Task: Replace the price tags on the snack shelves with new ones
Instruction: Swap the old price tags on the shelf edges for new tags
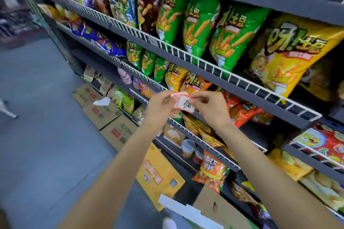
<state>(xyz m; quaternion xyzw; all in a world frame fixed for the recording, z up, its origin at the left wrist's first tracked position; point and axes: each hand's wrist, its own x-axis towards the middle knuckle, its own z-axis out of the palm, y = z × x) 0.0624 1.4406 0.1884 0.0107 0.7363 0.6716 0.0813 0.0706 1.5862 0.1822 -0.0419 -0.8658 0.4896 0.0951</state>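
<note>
Head view shows both hands in front of the shelves (pixel 219 78): the left hand (pixel 160 107) and right hand (pixel 209 105) pinch a tag (pixel 185 104) between fingertips. It seems not yet placed, so fixing remains. Its written face points to the camera, long axis sloping down-right.

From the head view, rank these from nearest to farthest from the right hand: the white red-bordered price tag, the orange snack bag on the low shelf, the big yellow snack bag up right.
1. White red-bordered price tag, pinched in the right hand.
2. Orange snack bag, below on the low shelf.
3. Big yellow snack bag, up right.
</note>
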